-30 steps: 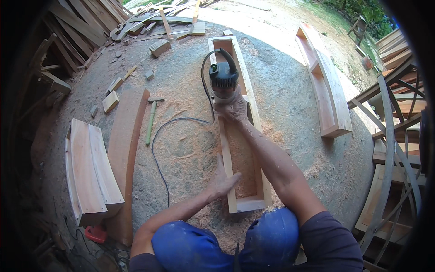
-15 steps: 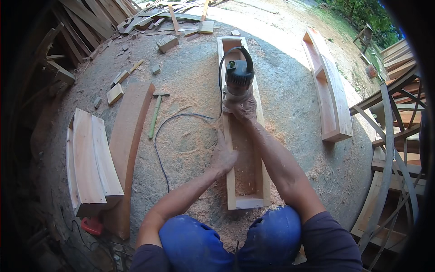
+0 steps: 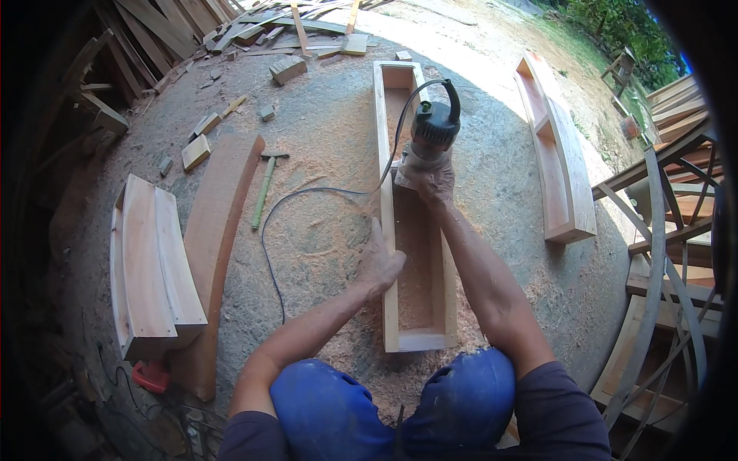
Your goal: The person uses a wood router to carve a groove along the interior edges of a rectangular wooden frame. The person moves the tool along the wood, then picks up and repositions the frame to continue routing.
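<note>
A long narrow wooden box frame [image 3: 390, 311] lies lengthwise before my knees, divided by a crosspiece near its middle. My right hand [image 3: 432, 184] is wrapped round the lower body of a trim router [image 3: 435, 129], a tool with a black top and a dark cord. The router stands over the frame's right side, near the crosspiece; its bit is hidden. My left hand [image 3: 380, 263] grips the left side board, fingers over its edge. Wood dust coats the floor around the frame.
To the left are a curved wooden box [image 3: 154, 269], a curved plank [image 3: 219, 246], a green-handled hammer [image 3: 264, 188] and a red object [image 3: 151, 376]. The router's cord [image 3: 296, 196] loops across the floor. Another divided frame [image 3: 557, 154] lies right, beside curved metal bars [image 3: 657, 284]. Offcuts [image 3: 288, 70] lie farther off.
My right hand has shifted the router from the crosspiece toward the frame's right side, and its cord has swung along. The left hand keeps its place on the side board.
</note>
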### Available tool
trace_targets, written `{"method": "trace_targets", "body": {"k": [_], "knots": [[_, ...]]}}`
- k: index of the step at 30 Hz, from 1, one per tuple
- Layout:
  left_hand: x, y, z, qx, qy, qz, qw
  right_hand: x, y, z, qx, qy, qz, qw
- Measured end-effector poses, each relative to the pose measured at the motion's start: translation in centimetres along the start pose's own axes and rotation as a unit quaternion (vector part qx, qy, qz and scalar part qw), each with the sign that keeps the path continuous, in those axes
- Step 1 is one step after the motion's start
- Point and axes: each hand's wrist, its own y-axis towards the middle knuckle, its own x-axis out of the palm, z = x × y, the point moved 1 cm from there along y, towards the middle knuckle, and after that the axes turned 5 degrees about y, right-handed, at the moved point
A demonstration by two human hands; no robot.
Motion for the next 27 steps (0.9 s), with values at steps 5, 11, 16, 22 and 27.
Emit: {"method": "trace_targets", "body": {"k": [5, 11, 16, 22, 27], "knots": [[-0.2, -0.3, 0.6, -0.001, -0.007, -0.003, 1.0, -1.1, -0.2, 0.3, 0.002, 0.036, 0.015, 0.999], [-0.3, -0.2, 0.6, -0.006, 0.0, -0.006, 1.0, -2.1, 0.1, 1.1, 0.018, 0.028, 0.045, 0.998], [-1.1, -0.6, 1.9, -0.034, -0.014, -0.038, 0.999, -2.5, -0.3, 1.3, 0.002, 0.119, 0.041, 0.992], [-0.5, -0.5, 1.2, -0.01, -0.013, -0.019, 1.0, -3.1, -0.4, 1.2, 0.005, 0.09, 0.054, 0.995], [-0.6, -0.6, 1.2, -0.012, -0.015, -0.022, 1.0, -3.1, -0.5, 1.1, 0.004, 0.048, 0.061, 0.997]]}}
